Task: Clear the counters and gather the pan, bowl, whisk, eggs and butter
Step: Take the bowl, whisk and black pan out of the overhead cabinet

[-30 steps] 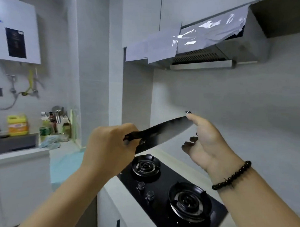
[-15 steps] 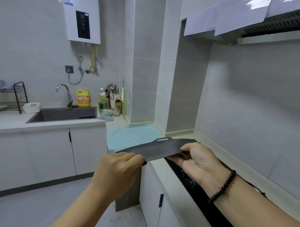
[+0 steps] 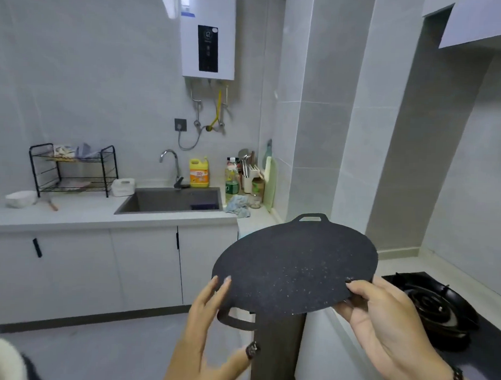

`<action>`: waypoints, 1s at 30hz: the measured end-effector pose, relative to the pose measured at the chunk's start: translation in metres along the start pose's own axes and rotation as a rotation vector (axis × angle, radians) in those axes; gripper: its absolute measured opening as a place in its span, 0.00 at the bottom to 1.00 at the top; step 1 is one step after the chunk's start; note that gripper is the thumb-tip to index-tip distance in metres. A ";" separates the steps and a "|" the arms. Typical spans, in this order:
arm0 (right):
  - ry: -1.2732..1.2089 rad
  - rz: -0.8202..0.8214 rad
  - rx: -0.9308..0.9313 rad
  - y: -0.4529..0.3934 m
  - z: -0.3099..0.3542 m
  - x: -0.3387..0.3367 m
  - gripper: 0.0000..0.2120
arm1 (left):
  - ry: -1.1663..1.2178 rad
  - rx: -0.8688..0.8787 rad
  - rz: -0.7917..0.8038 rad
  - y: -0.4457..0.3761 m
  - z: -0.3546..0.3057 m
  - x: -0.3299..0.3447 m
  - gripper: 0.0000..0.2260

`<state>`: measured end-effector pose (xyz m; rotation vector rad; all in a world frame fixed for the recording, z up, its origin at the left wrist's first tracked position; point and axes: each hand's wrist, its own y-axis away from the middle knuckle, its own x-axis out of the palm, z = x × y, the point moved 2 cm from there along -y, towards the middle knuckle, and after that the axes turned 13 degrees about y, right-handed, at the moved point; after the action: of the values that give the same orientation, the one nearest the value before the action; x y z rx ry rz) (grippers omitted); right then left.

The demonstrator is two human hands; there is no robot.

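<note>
- Holding pan [image 3: 295, 265] tilted, in front of me, beside stove [image 3: 438, 307].
- Right hand [image 3: 381, 316] pinches its rim.
- Left hand [image 3: 207, 324]: straight fingers touch its edge.

The pan [image 3: 295, 265] is held in the air in front of the cabinets, the right hand [image 3: 381, 316] at its right rim and the left hand [image 3: 208, 310] at its left rim beside the near handle. The stove [image 3: 435, 307] lies to the right of the pan, on the right tabletop [image 3: 440, 264]. The sink [image 3: 169, 201] is set in the far tabletop [image 3: 81, 212]. A rack [image 3: 71, 169] stands left of the sink, with a bowl [image 3: 20, 199] at the far left. Behind the sink stands a detergent jug [image 3: 199, 172]; bottles [image 3: 232, 178] crowd the corner to its right, a cloth [image 3: 237, 205] before them.
</note>
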<state>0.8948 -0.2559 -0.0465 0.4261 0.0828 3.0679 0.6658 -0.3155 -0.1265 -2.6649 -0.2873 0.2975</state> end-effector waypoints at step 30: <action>-0.032 0.646 0.323 -0.382 -0.187 0.327 0.18 | 0.569 -0.625 -0.904 -0.285 0.232 -0.204 0.09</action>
<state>0.5426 0.1329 -0.1601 0.6217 0.5478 3.6887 0.3683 -0.0217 -0.1703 -2.6715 -1.4903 -0.9393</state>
